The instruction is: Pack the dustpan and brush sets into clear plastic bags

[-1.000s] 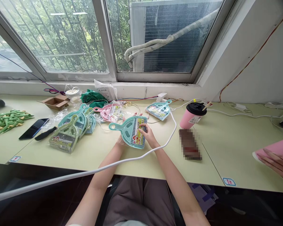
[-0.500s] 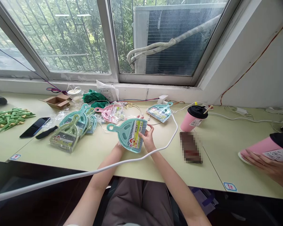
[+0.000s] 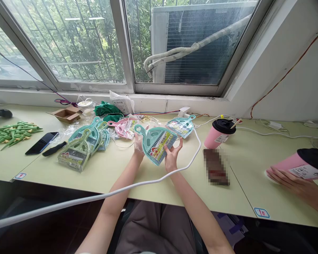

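I hold a teal mini dustpan-and-brush set (image 3: 155,141) with a colourful label, lifted and tilted above the pale green table (image 3: 116,169). My left hand (image 3: 138,146) grips its left side through a clear plastic bag. At the pan's lower right edge my right hand (image 3: 172,155) has its fingers curled round the rim. A pile of teal and green sets (image 3: 82,146) lies to the left, a pink set (image 3: 124,127) behind, and another teal set (image 3: 180,125) further back on the right.
A white cable (image 3: 137,183) loops across the table under my wrists. A pink cup with a black lid (image 3: 217,134), a phone (image 3: 41,143), a small cardboard box (image 3: 66,113) and green cones (image 3: 10,131) are about. Another person's hand (image 3: 294,183) holds a pink item at right.
The dustpan set has been raised off the table and turned, handle now pointing up-left. My right hand slid from its top face to its lower right edge.
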`<action>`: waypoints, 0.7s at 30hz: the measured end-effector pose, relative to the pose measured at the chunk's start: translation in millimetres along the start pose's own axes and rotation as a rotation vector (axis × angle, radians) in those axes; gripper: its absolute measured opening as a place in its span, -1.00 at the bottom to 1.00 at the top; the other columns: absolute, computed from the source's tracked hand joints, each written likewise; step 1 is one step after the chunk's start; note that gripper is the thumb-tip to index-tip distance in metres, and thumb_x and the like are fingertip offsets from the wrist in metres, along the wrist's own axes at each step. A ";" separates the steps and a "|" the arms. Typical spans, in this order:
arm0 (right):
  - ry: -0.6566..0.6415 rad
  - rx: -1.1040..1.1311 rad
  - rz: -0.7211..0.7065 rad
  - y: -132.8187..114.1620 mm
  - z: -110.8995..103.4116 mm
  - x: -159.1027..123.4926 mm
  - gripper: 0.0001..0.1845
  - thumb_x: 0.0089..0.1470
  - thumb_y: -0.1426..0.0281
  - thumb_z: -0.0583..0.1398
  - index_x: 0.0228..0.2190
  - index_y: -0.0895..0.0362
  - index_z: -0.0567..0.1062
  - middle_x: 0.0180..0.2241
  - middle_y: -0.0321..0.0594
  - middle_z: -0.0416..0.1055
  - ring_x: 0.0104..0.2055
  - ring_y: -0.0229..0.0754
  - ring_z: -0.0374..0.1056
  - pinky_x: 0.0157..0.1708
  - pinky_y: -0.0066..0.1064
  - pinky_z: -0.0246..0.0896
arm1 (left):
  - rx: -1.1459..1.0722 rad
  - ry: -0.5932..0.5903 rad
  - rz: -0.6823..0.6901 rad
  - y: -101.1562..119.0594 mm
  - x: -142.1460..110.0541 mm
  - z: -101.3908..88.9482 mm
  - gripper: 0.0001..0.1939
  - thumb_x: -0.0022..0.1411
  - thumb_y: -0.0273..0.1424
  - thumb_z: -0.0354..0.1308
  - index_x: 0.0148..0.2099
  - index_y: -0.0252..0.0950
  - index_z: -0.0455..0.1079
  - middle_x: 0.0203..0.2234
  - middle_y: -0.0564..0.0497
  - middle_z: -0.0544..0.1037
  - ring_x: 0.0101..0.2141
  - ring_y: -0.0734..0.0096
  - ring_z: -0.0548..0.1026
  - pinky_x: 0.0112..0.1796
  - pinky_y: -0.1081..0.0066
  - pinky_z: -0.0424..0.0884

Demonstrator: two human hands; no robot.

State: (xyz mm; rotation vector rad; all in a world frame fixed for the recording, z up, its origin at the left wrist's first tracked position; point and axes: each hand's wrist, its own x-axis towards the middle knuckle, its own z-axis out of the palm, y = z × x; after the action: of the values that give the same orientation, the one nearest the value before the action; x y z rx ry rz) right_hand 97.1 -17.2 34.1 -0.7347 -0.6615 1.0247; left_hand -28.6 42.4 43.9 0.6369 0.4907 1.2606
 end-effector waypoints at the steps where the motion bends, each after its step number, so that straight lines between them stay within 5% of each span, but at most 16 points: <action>1: 0.008 -0.017 -0.022 1.2 -0.8 0.8 0.05 0.00 0.36 0.27 0.28 -0.15 -0.28 -0.04 -0.20 0.45 0.00 -0.16 0.38 0.10 -0.07 0.20 | -0.041 -0.024 0.033 2.9 0.3 3.2 -0.30 0.24 0.16 -0.18 0.20 -0.19 0.28 -0.06 -0.12 0.53 0.14 0.02 0.31 0.10 0.00 0.26; 6: -0.002 -0.129 -0.126 2.1 -1.4 1.3 -0.07 0.06 0.32 0.23 0.27 -0.29 -0.18 0.16 -0.07 0.26 0.13 -0.09 0.30 0.17 -0.05 0.12 | -0.111 -0.100 0.032 -11.0 -2.7 10.6 -0.33 0.26 0.11 -0.14 0.21 -0.21 0.28 0.03 -0.13 0.49 0.16 -0.02 0.30 0.12 -0.02 0.22; 12: -0.022 -0.102 -0.174 -4.6 3.7 -1.4 -0.04 0.06 0.32 0.23 0.27 -0.34 -0.23 0.14 -0.13 0.29 0.12 -0.09 0.31 0.16 -0.02 0.14 | -0.161 -0.133 -0.226 -23.8 0.0 6.1 -0.41 0.31 -0.06 -0.13 0.22 -0.31 0.26 0.06 -0.19 0.46 0.19 -0.06 0.26 0.15 -0.11 0.13; 17: -0.014 0.003 -0.092 -6.1 2.9 0.3 0.05 0.03 0.32 0.24 0.26 -0.38 -0.33 0.14 -0.20 0.32 0.12 -0.14 0.32 0.14 -0.03 0.17 | -0.196 -0.172 -0.113 -13.5 -0.6 4.7 -0.29 0.26 0.08 -0.13 0.20 -0.36 0.27 0.10 -0.21 0.43 0.22 -0.11 0.20 0.19 -0.08 0.08; 21: -0.012 0.020 -0.033 -7.1 4.3 -0.2 0.07 0.03 0.27 0.24 0.28 -0.27 -0.38 0.17 -0.17 0.29 0.11 -0.14 0.32 0.11 -0.03 0.20 | -0.167 -0.290 -0.207 -19.7 -7.1 21.0 -0.31 0.27 0.07 -0.14 0.18 -0.35 0.30 0.16 -0.18 0.37 0.24 -0.09 0.17 0.22 -0.05 0.04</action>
State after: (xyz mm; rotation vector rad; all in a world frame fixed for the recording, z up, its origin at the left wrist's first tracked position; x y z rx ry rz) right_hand 97.3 -18.8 42.3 -0.6986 -0.6713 1.0052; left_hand -2.5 28.5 45.8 0.5992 0.2024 0.9823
